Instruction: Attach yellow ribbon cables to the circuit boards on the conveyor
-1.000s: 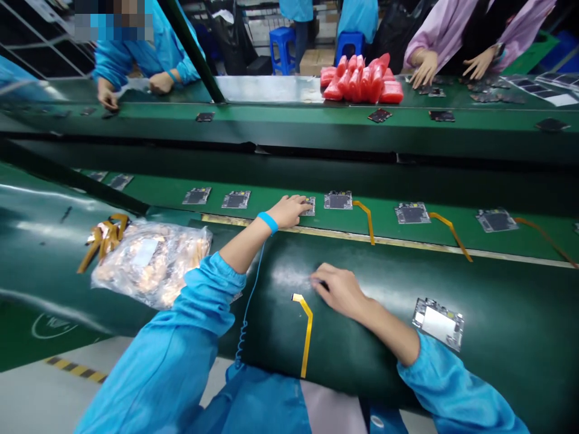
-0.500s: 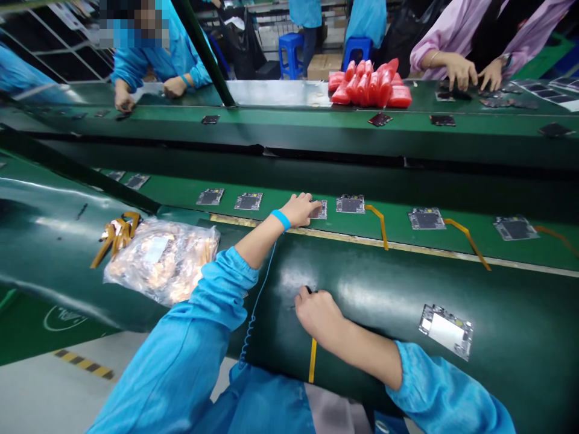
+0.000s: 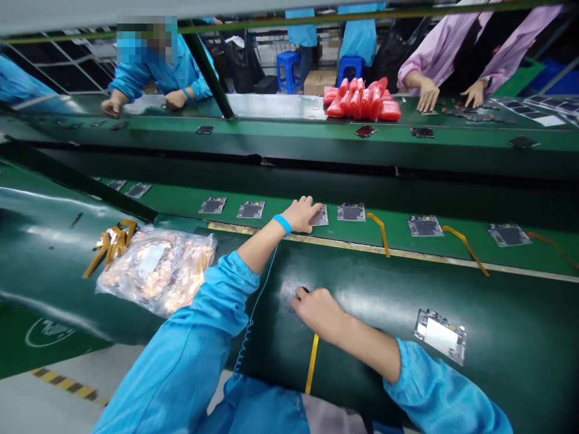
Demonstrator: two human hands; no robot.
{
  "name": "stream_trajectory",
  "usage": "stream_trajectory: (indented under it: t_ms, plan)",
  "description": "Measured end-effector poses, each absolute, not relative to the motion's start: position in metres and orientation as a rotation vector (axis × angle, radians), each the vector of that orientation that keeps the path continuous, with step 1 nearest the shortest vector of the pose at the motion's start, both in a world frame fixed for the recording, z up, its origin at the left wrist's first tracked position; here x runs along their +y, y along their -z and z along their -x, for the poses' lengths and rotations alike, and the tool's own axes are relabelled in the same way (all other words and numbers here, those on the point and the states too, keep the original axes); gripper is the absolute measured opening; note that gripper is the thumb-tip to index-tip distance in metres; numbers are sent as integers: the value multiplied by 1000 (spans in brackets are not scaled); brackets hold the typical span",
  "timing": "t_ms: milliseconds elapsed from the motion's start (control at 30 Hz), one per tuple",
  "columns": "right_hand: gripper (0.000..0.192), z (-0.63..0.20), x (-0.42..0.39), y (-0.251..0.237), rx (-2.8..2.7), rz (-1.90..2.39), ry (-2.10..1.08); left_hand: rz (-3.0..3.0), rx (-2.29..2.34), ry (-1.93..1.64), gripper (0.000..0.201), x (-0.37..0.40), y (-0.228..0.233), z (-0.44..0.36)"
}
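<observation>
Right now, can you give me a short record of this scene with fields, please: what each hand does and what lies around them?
Left hand: reaches onto the green conveyor belt, resting on a small silver circuit board; blue wrist strap on the wrist.
Right hand: lies palm down on the dark green padded bench, covering the top end of a flat yellow ribbon cable.
Near left: clear plastic bag of copper-coloured parts.
Near right: silver rectangular board with white face.
Far side: red packets.

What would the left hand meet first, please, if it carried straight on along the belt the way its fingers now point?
The left hand already rests on one circuit board; going on rightward, it would probably meet the next board with its orange ribbon cable, though depth is hard to judge.
</observation>
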State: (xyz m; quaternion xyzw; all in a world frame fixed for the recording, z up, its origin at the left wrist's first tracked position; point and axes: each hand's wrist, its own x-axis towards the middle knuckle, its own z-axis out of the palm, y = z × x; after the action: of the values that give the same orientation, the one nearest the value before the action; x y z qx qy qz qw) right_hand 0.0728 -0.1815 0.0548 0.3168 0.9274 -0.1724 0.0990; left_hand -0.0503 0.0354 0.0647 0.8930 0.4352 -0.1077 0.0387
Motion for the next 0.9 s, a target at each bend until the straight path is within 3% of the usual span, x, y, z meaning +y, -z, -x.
stream_trajectory:
  t_ms: [267, 900]
  plan:
    - [26, -101, -185, -57, 2606, -1210, 627, -2782, 1224, 127, 76, -15, -84, 67]
    - [24, -95, -162, -51, 2788, -715, 461, -2804, 927, 226, 68, -87, -52, 75]
